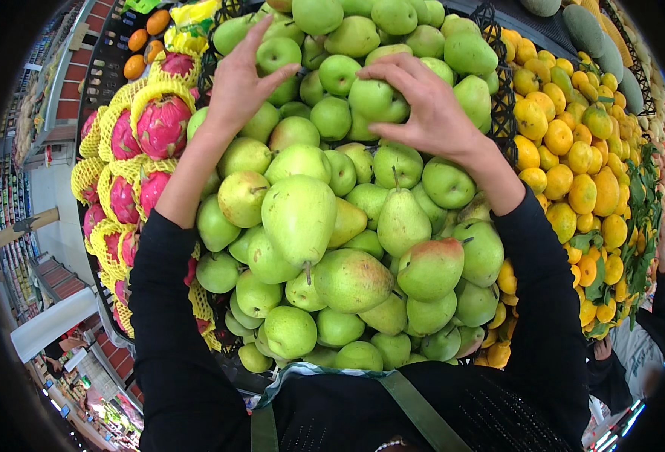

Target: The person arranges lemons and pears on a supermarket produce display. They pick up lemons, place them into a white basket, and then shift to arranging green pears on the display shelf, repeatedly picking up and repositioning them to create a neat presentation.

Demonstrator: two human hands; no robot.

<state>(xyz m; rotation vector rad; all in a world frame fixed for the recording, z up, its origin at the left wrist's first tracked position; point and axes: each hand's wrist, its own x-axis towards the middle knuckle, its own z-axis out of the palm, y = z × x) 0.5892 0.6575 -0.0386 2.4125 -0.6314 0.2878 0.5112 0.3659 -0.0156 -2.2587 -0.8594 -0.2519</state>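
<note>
A heap of green pears fills the middle of the view. Toward its far right part, my right hand (417, 101) has its thumb and fingers around a green pear (378, 100). My left hand (250, 82) is over the far left part of the heap, thumb and fingers apart, holding nothing. Close by its thumb sits another green pear (278, 55). Nearer to me lie a large pale green pear (299, 217), a pear with an upright stem (403, 223) and one with a red blush (431, 268).
Dragon fruits (164, 127) in yellow foam nets are stacked left of the pears. On the right, past a black plastic crate edge (502, 101), orange mandarins (558, 137) with leaves are piled. Green melons (584, 31) lie at the far right. Another person (632, 356) stands at the lower right.
</note>
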